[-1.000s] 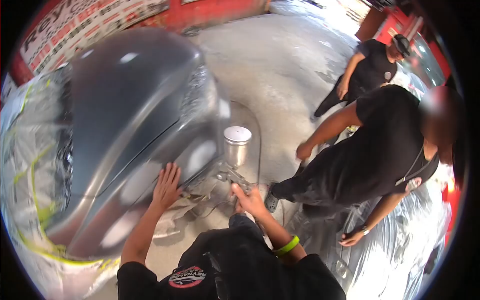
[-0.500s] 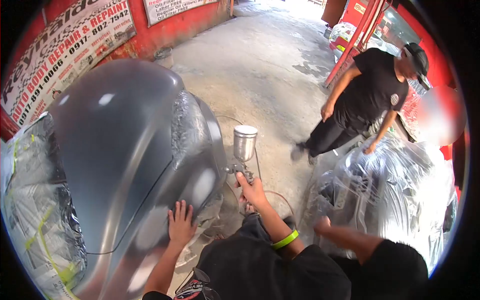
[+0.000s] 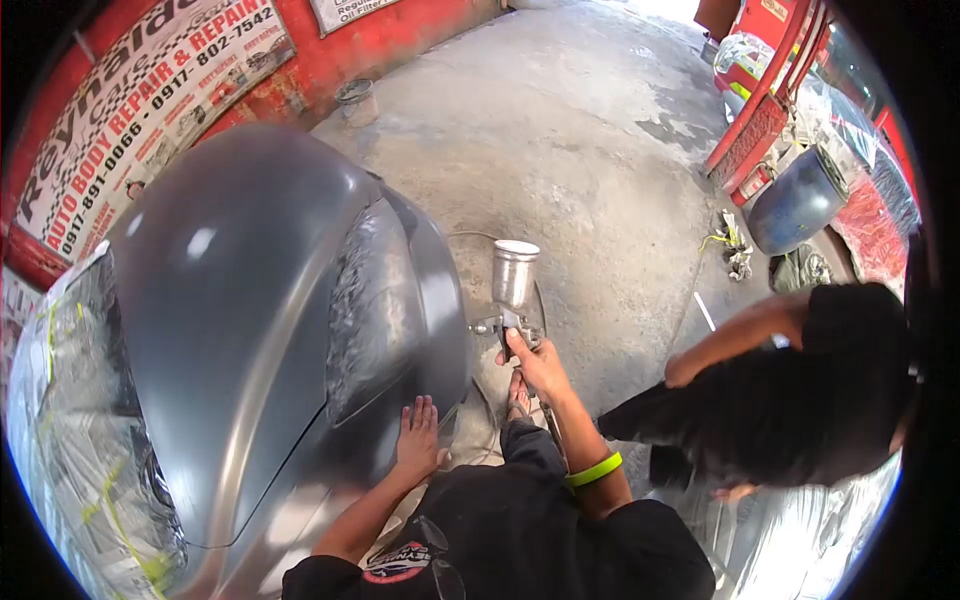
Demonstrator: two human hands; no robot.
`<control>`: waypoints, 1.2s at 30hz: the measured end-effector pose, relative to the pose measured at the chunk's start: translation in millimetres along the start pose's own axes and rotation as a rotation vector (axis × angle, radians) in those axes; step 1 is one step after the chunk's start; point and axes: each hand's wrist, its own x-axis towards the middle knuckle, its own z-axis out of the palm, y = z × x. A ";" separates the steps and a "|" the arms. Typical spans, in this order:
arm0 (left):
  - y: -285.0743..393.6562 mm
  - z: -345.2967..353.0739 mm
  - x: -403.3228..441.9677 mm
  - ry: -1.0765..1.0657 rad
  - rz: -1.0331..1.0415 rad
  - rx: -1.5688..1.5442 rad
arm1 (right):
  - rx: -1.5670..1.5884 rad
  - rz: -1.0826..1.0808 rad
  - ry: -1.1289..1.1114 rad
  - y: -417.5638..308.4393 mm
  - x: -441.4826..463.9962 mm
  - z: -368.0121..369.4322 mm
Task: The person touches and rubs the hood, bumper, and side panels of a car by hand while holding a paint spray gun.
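Observation:
My right hand [image 3: 535,362] is closed around the handle of a metal spray gun with a silver cup [image 3: 515,276] on top, held upright beside the car's front corner. A lime-green band circles that wrist. My left hand [image 3: 419,440] lies with fingers extended against the side of the grey car body [image 3: 225,290], below the headlight. Clear plastic [image 3: 368,290] covers the headlight. Lighter patches show on the lower fender. Whether the gun's trigger is pulled, I cannot tell.
Masking plastic and paper [image 3: 85,430] cover the car's left part. A co-worker in black [image 3: 810,385] bends at the right, near plastic sheeting [image 3: 800,540]. A blue drum [image 3: 797,200] and red post [image 3: 755,130] stand beyond. A bucket [image 3: 357,102] sits by the wall; a hose trails below the gun.
My left hand has shifted right along the car body, and the spray gun sits slightly right in view. The person in the cap no longer stands at upper right; a black-clad person fills the right side.

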 end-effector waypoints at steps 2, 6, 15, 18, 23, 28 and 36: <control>1.6 -8.7 37.6 -0.012 0.010 0.047 | -0.013 0.026 -0.061 -16.3 37.1 -23.0; 4.3 -10.7 90.5 -0.105 0.028 0.248 | -0.046 0.071 -0.046 -47.4 78.9 -48.1; -6.5 -2.3 193.0 -0.252 0.085 0.449 | -0.197 0.121 -0.090 -46.4 92.1 -94.0; -23.9 9.4 230.8 -0.279 0.142 0.490 | -0.287 0.180 -0.101 -50.6 95.3 -104.9; -53.0 5.7 304.5 -0.350 0.075 0.505 | -0.375 0.217 -0.128 -64.6 117.1 -124.3; -95.3 -33.8 386.5 -0.355 -0.018 0.539 | -0.364 0.227 -0.105 -75.6 176.3 -130.3; -186.4 -46.9 529.2 -0.341 -0.077 0.386 | -0.461 0.278 -0.198 -161.9 326.7 -85.3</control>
